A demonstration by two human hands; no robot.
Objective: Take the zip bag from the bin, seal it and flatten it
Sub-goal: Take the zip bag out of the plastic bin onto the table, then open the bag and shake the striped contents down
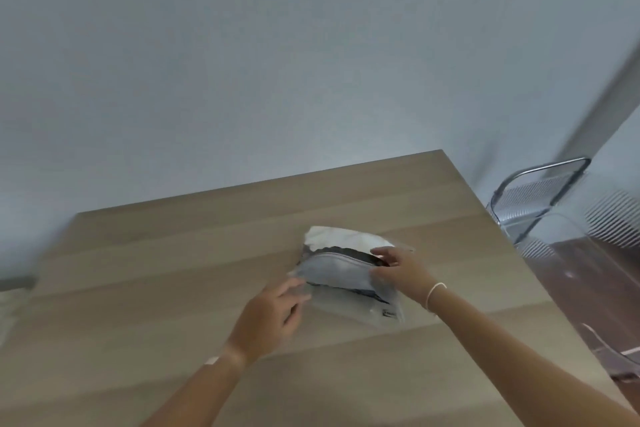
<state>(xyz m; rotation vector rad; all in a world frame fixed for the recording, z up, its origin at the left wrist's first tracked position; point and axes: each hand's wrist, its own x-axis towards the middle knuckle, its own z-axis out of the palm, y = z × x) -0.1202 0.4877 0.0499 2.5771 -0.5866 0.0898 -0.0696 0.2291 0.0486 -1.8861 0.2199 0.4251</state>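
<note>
We see a light wooden table (173, 270) with long plank-like grain bands, its far corner pointing toward one o'clock. Lying directly on it, a little toward two o'clock from the table's middle, is a clear zip bag (349, 283) holding folded white, grey and dark fabric, perhaps clothing, though blur keeps us from telling. The bag bulges rather than lying flat, one small dark label near its five o'clock corner.

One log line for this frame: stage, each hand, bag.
stage: sealing | left hand: at bag's left edge | right hand: pinching bag's right end | bag: on table, bulging, not flat
</note>
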